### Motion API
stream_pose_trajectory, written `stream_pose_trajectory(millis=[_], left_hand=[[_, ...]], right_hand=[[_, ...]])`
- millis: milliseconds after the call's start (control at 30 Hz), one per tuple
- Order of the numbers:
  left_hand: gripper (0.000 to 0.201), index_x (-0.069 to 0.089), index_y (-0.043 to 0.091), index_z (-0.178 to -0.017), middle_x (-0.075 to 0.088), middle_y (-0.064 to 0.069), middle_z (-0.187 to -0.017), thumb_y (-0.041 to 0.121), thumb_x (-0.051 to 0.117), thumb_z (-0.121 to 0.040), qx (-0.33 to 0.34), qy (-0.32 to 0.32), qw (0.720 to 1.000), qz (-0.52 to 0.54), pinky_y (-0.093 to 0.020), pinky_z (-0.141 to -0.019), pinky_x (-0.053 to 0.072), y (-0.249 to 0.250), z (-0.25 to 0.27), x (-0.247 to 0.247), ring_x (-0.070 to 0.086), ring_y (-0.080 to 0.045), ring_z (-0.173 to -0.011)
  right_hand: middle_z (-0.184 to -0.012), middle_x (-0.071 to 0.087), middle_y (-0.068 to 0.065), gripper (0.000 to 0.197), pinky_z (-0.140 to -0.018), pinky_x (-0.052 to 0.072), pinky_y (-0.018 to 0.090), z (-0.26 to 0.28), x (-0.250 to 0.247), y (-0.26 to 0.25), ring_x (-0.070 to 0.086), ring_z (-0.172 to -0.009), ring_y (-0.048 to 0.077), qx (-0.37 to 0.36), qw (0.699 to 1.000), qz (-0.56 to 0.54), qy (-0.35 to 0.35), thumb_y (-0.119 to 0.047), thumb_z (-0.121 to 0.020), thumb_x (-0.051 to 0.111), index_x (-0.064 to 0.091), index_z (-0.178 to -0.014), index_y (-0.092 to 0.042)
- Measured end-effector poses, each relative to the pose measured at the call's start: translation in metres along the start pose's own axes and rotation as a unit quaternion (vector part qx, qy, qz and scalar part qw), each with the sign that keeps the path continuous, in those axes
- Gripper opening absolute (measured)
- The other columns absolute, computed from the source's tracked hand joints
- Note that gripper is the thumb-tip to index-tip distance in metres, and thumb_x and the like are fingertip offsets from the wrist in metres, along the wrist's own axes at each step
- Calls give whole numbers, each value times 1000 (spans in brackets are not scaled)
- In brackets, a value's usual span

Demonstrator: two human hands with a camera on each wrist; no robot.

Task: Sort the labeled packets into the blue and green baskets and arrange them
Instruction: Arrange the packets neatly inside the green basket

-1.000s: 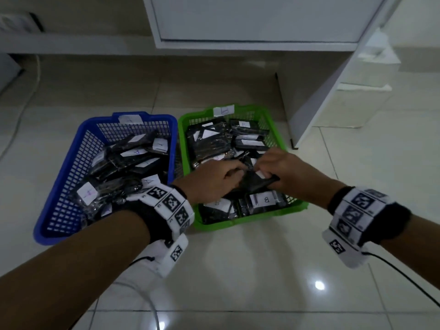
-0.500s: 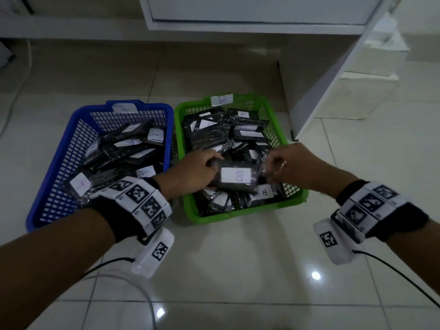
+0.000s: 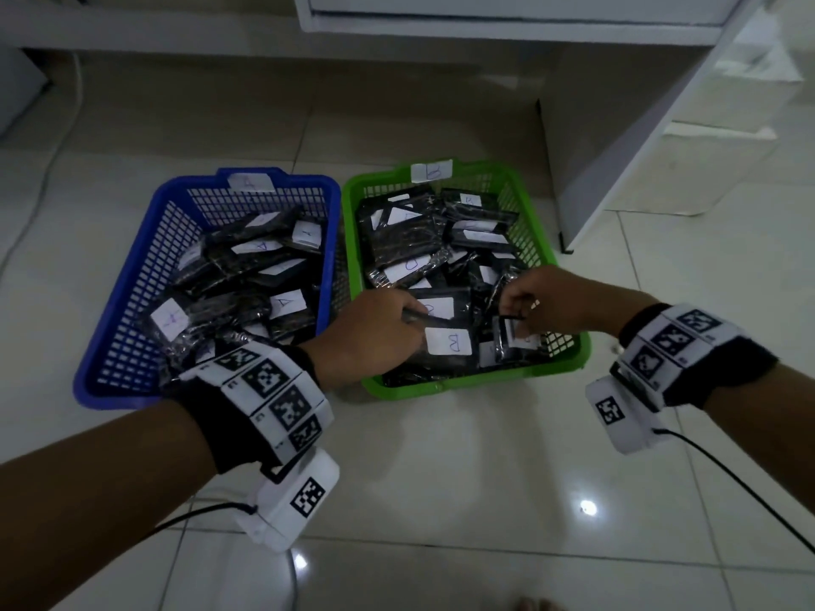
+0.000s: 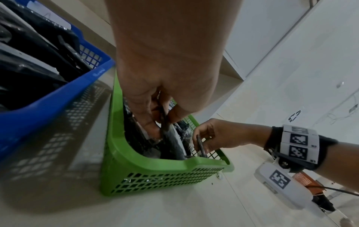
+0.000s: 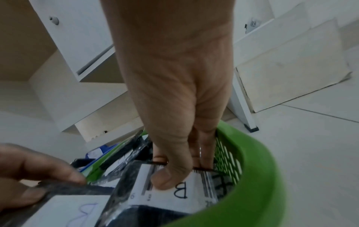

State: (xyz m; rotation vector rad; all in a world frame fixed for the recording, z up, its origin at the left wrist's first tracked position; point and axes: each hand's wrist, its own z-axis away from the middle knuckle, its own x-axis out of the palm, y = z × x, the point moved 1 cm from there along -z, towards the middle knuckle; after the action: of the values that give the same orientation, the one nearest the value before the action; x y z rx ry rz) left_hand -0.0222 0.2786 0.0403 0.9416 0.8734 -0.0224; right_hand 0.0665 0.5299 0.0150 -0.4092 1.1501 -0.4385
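Note:
The green basket [image 3: 463, 383] is full of black packets with white B labels. The blue basket [image 3: 95, 381] to its left holds packets marked A. My left hand [image 3: 410, 317] pinches the left edge of a black packet with a handwritten B label [image 3: 450, 341], lying near the green basket's front. My right hand [image 3: 514, 313] pinches the top edge of another black packet [image 3: 514, 346] in the front right corner. In the right wrist view my thumb presses that packet's barcode B label [image 5: 182, 190]. The left wrist view shows my left fingers [image 4: 149, 122] closed on a thin packet edge.
Both baskets stand side by side on a glossy tiled floor. A white cabinet [image 3: 617, 125] rises close behind the green basket's right rear corner. A cable [image 3: 44, 178] runs along the floor at the far left. Wrist camera cables trail toward me.
Half a second ago both hands held the handwritten B packet between them. Now the left alone holds it, lower in the basket, and the right hand pinches a different packet to its right.

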Motion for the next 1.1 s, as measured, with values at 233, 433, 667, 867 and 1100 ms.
stream_pose_trajectory(millis=[233,433,667,867,1100], left_hand=[[25,70,18,-112,67,9,-86,19,73,-87,27,-30,999,1,-11,-64,47,7,-10,26,64,-6,-75],[28,77,15,-101,73,0,-93,21,84,-74,26,3,999,-47,-29,-83,53,21,-32,57,68,-15,-89],[36,73,13,-119,72,-2,-110,11,77,-83,94,-105,987,-82,-14,-77,42,27,-47,50,61,-8,-92],[21,79,14,-97,76,-5,-98,13,82,-76,95,-82,978,-164,-29,-85,55,28,-49,47,70,-20,-94],[20,76,19,-106,74,-2,-100,18,75,-86,122,14,967,-225,-34,-87,57,25,-66,-6,69,-19,-94]], right_hand=[[-74,70,-8,31,-64,42,4,4,-3,-3,61,-65,-6,-13,999,-43,22,-6,-68,86,66,-78,-29],[-81,73,2,25,-67,44,6,3,3,-4,63,-69,5,-39,997,-13,59,-1,-65,85,76,-87,-7],[-82,75,-2,27,-66,42,2,3,0,-12,63,-67,-1,-46,997,-8,60,-3,-66,85,79,-90,-13],[-94,76,-7,29,-74,47,21,0,14,-15,69,-86,12,-54,995,81,32,-11,-72,81,78,-98,-24],[-94,75,-6,27,-79,47,12,3,8,-10,66,-83,6,-29,998,41,27,-18,-71,84,78,-97,-17]])
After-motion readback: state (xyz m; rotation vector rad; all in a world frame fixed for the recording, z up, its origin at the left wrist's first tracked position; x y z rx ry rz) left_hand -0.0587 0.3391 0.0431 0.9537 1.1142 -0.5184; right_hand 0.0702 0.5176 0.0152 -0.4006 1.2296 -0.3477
